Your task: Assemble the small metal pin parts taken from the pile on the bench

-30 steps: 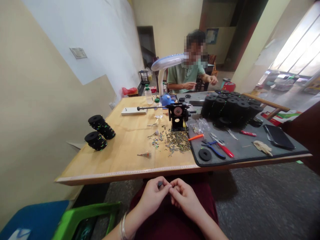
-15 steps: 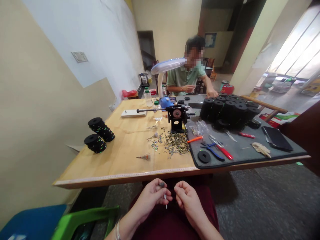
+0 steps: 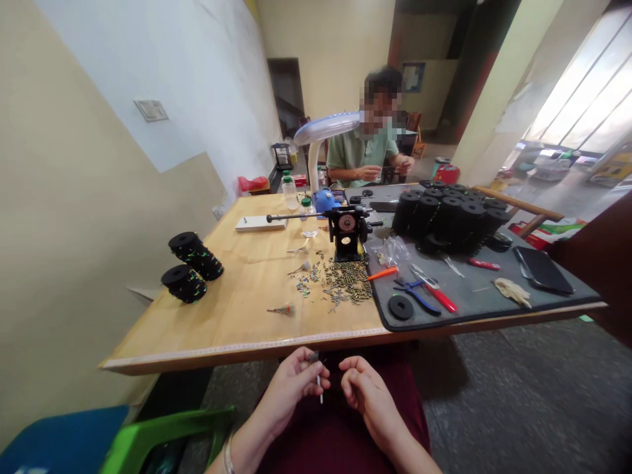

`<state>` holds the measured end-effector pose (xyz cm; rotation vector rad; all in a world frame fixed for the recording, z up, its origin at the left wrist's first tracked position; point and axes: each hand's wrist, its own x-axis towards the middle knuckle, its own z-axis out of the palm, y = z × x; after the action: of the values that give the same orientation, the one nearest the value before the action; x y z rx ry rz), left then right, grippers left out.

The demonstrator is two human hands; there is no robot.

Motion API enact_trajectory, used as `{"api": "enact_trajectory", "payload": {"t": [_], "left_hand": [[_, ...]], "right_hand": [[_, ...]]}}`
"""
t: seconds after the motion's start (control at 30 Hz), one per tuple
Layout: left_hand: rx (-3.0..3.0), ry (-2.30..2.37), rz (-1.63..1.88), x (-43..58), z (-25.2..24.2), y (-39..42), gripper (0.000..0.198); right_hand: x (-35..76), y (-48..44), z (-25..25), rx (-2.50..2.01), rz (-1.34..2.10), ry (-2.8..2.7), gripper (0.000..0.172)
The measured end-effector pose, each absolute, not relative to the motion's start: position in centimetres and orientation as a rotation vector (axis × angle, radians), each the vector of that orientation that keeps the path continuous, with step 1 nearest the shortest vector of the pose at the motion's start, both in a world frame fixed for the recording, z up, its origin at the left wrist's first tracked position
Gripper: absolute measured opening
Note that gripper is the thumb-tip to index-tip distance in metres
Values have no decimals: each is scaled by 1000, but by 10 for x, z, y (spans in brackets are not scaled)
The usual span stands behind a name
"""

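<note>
Above my lap, in front of the table edge, my left hand (image 3: 302,374) pinches a thin white stick (image 3: 320,390) that points down. A small dark grey piece (image 3: 313,356) shows at the fingertips of the same hand. Just to the right, my right hand (image 3: 364,388) is curled, its index finger reaching toward the left hand and its thumb close to the other fingers. Whatever lies between those fingers is too small or hidden to make out. The two hands are apart. On the table beyond them lies a pile of small metal pieces (image 3: 348,282) with tiny coloured beads (image 3: 307,282) beside it.
A black hand-cranked winder (image 3: 347,234) stands behind the pile. Black foam spools (image 3: 447,217) crowd the grey mat (image 3: 469,299), near pliers (image 3: 419,296). Two more spools (image 3: 190,260) stand left. A co-worker (image 3: 365,148) sits opposite, behind a lamp (image 3: 326,128). A green chair (image 3: 162,438) is lower left.
My right index finger has lifted and straightened from its pinch. The left hand keeps the white stick. The co-worker's hand has drawn back from the spools toward their other hand.
</note>
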<state>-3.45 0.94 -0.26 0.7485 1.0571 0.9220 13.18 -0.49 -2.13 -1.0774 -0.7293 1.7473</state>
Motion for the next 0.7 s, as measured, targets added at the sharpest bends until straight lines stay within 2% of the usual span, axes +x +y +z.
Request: {"api": "enact_trajectory", "payload": {"t": [0.23,0.33,0.47,0.7], "left_hand": [[1232,1173,901,-26,5,6,18],[1449,1234,847,-23,7,11,24],[1659,1218,785,-22,11,20,13],[1898,1250,704,-27,18,21,13]], "right_hand": [[131,-4,-21,-1118,1714,-867,20],[130,-5,-18,-1122,1725,-914,20],[131,-6,-14,-1129,1727,-987,19],[133,-4,-20,-1172,1686,-1088,27]]}}
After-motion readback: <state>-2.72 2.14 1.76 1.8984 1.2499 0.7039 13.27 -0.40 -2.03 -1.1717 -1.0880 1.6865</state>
